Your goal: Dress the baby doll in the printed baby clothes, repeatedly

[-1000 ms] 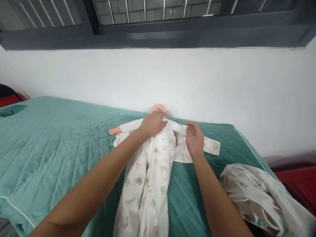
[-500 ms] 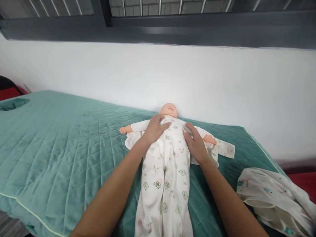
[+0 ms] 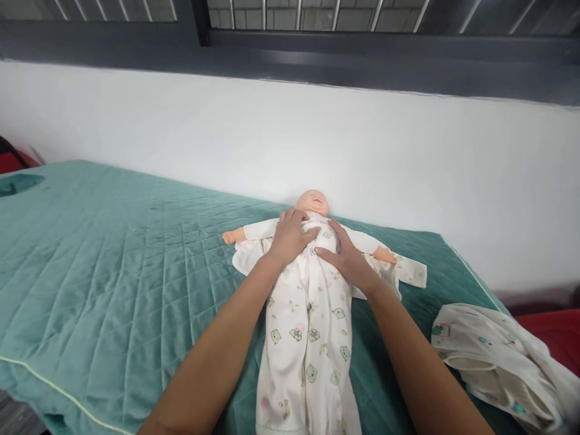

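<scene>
A baby doll lies on its back, head toward the wall and arms spread to both sides. White baby trousers with green animal prints cover it from the chest down. My left hand rests over the left side of the chest, fingers stretched and thumb apart on the cloth. On the other side my right hand lies against the trousers' upper part, its thumb spread across the front. A white printed baby jacket is spread beneath the doll, its sleeve showing at right. The doll's feet are not visible.
A green quilted cover lies under everything. A crumpled white printed cloth sits at the lower right. Behind the doll's head rises a white wall below a dark window frame. Red objects show beyond the bed's right edge.
My right hand has moved inward over the trousers, its thumb now across the front. The trousers have shifted slightly up, and the view has turned a little.
</scene>
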Tool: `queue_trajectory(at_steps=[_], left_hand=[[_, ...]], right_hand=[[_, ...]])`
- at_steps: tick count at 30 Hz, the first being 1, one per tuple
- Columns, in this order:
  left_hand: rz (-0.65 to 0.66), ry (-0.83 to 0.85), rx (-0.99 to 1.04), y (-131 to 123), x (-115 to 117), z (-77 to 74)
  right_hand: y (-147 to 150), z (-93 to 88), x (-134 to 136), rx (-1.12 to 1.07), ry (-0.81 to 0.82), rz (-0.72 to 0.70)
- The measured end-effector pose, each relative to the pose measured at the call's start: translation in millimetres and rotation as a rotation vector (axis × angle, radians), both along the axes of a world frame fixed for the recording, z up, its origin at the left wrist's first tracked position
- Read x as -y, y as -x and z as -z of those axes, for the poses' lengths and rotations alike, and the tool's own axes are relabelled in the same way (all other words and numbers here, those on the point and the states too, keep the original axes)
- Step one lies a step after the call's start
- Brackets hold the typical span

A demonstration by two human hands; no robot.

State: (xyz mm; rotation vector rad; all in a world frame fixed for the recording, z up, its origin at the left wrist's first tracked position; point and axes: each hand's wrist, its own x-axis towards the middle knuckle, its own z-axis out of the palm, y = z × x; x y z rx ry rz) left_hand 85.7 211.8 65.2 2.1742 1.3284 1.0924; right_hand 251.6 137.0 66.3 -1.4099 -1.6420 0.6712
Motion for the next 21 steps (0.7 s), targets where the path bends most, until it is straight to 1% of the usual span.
queue_trajectory(at_steps=[4, 9, 12, 15, 18, 21], left_hand=[[-0.006, -0.060, -0.099, -0.4, 2.8, -1.4], [-0.052, -0.174, -0.273, -3.3, 13.1, -8.2], [-0.064, -0.251, -0.349, -4.8, 19.1, -10.7], [-0.010, -0.309, -0.352, -4.4, 23.3, -9.8], [0.038, -0.352, -0.295, -2.7, 25.6, -6.2], [0.035, -0.368, -0.221, -0.5, 26.3, -1.5]], right_hand=[[2.0, -2.3, -0.9, 0.068, -0.028, -0.031], [0.9, 0.4, -6.4, 0.174, -0.035, -0.026], [0.7, 3.1, -7.0, 0.211, -0.080, -0.023], [2.2, 5.4, -4.5, 0.232, -0.154, 0.001], [5.8, 6.1, 0.1, 0.253, -0.263, 0.025], [10.9, 7.0, 6.0, 0.288, -0.372, 0.064]])
